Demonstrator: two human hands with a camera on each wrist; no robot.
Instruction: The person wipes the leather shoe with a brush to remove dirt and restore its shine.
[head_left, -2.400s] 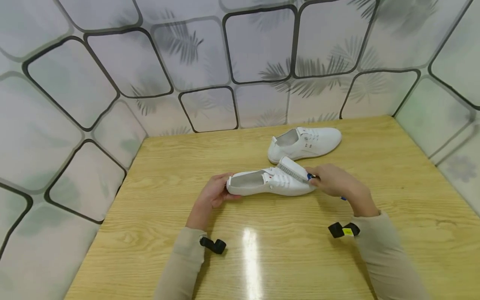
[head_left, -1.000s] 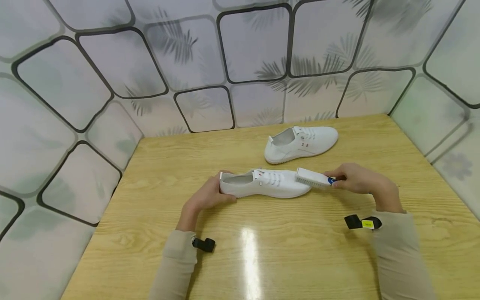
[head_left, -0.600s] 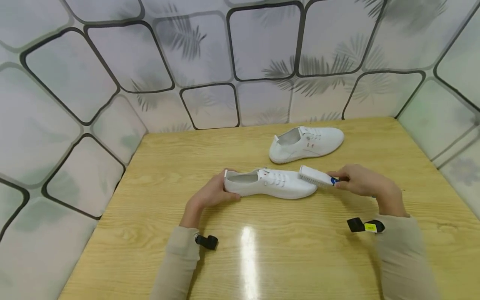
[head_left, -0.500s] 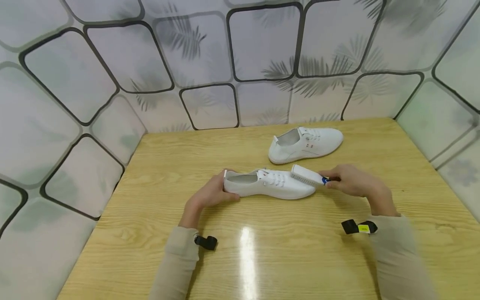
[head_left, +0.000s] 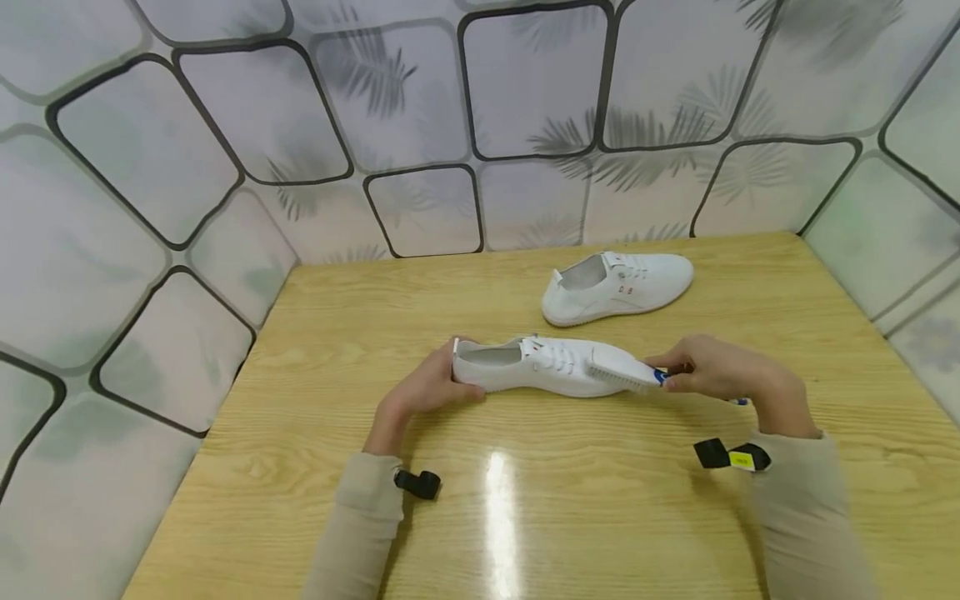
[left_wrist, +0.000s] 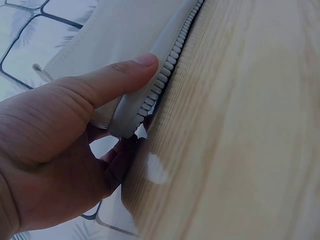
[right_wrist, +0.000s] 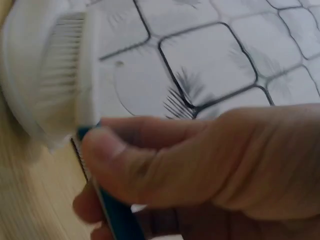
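A white lace-up shoe (head_left: 555,371) lies on the wooden table, toe pointing right. My left hand (head_left: 427,385) grips it round the heel; in the left wrist view the thumb presses on the side just above the ridged sole (left_wrist: 165,72), while the other fingers are partly hidden behind the heel. With my right hand (head_left: 723,367) I hold a white-headed brush (head_left: 621,367) by its blue handle (right_wrist: 120,215). The bristles (right_wrist: 65,55) face the shoe and lie against its toe area. In the right wrist view the thumb sits on top of the handle.
Behind the first one, a second white shoe (head_left: 622,287) rests on the table (head_left: 600,500), also toe to the right. Patterned wall panels (head_left: 536,92) enclose the table's back and sides.
The brush has passed back and forth over the shoe's front, from near the laces to the toe. My left hand stays at the heel. The far shoe has not moved.
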